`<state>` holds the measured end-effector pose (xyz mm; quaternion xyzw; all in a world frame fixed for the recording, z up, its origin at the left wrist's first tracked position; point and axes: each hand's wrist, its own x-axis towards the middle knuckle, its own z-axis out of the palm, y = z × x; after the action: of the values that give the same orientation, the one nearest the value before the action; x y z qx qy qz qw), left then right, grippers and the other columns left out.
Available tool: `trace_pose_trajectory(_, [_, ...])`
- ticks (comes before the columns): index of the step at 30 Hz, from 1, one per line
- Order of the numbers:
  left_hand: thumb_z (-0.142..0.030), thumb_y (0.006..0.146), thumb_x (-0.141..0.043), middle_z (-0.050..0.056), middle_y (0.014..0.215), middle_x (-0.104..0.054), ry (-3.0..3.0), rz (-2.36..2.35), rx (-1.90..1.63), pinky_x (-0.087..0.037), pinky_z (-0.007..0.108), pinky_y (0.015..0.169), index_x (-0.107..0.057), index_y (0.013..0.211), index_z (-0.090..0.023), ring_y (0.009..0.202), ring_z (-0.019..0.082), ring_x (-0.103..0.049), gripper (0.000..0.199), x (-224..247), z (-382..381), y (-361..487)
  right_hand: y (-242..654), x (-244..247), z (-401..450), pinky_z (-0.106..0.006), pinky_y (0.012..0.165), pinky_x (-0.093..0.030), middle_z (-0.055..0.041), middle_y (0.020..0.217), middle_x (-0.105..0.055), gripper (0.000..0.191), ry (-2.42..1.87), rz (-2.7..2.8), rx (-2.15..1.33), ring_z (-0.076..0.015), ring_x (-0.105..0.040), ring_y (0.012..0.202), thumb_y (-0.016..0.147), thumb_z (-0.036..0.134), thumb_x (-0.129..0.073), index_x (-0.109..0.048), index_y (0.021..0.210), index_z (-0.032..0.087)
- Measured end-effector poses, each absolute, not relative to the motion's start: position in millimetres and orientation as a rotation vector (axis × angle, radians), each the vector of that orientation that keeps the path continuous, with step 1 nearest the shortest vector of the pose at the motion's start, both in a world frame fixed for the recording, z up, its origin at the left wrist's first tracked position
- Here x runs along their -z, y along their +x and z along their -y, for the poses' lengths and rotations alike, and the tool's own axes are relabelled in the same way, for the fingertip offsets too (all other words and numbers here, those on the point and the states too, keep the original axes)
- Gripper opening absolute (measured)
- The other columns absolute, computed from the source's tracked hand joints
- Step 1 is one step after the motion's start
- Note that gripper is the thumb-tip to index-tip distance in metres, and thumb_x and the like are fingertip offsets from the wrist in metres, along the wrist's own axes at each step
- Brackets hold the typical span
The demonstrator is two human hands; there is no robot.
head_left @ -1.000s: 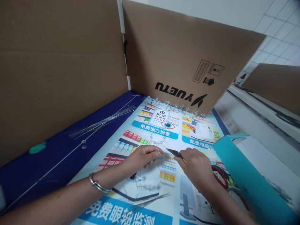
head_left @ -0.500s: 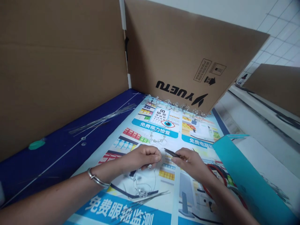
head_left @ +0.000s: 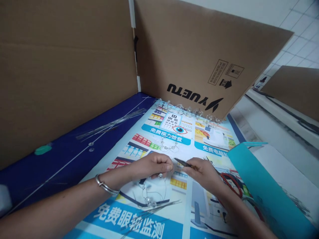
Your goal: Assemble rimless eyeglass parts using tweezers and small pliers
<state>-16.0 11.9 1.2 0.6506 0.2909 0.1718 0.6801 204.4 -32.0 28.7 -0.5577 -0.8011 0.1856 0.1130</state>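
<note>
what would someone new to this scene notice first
Probably the tall cardboard panel at the back, its black YUETU lettering upside down. Next, mid-picture above the colourful printed sheet, the left hand pinches clear-beaded wire while the right hand holds a dark pointed tool. Toward the right edge, a bright turquoise panel slants beside the right forearm.

The right hand [head_left: 203, 172] hides the rear of the pointed dark metal tool [head_left: 182, 162]; the left hand [head_left: 159, 165] covers part of the clear-beaded wire loop [head_left: 150, 201]. The printed blue-and-white sheet [head_left: 187, 199] has its near edge cut off.
</note>
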Motion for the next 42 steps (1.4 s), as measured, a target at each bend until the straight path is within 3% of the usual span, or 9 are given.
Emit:
trace_pose_trajectory(7, [-0.044,0.081,-0.042,-0.003,0.063,-0.050,1.440,-0.808,-0.606,-0.027,0.017,0.041,-0.056,0.083,-0.016,0.042,0.004,-0.036,0.031,9,-16,-14,203,-3,31,-0.022,0.062,-0.036,-0.0011,0.072,-0.057,0.028,-1.656,2.101,-0.235,-0.0127,-0.050,0.069,0.086,0.040,-0.041,-0.056,0.075,0.019])
trace_pose_trajectory(12, [-0.042,0.080,-0.044,-0.003,0.064,-0.051,1.477,-0.868,-0.611,-0.028,0.017,0.041,-0.055,0.079,-0.015,0.042,0.004,-0.037,0.029,13,-16,-13,200,8,35,-0.026,0.073,-0.037,-0.0053,0.080,-0.059,0.026,-1.522,2.200,-0.015,-0.0159,-0.051,0.079,0.085,0.039,-0.044,-0.059,0.083,0.018])
trace_pose_trajectory(19, [-0.042,0.080,-0.044,-0.003,0.062,-0.049,1.434,-0.837,-0.617,-0.029,0.017,0.039,-0.055,0.081,-0.016,0.042,0.004,-0.037,0.028,15,-13,-12,196,10,36,-0.028,0.074,-0.036,-0.0058,0.077,-0.058,0.023,-1.474,2.300,0.072,-0.0168,-0.050,0.078,0.084,0.036,-0.046,-0.060,0.084,0.017])
trace_pose_trajectory(27, [-0.041,0.081,-0.044,-0.004,0.061,-0.047,1.381,-0.840,-0.632,-0.027,0.015,0.039,-0.054,0.081,-0.015,0.042,0.003,-0.035,0.027,15,-13,-13,196,19,35,-0.028,0.070,-0.036,-0.0050,0.075,-0.056,0.018,-1.347,2.282,0.024,-0.0162,-0.048,0.074,0.082,0.034,-0.052,-0.058,0.082,0.017])
trace_pose_trajectory(42, [-0.042,0.081,-0.045,-0.003,0.062,-0.045,1.514,-0.702,-0.684,-0.029,0.017,0.044,-0.055,0.082,-0.015,0.048,0.005,-0.036,0.029,0,-10,-15,193,14,37,-0.023,0.056,-0.032,0.0011,0.067,-0.050,0.023,-1.513,2.032,-0.491,-0.0110,-0.046,0.063,0.084,0.038,-0.046,-0.053,0.072,0.019])
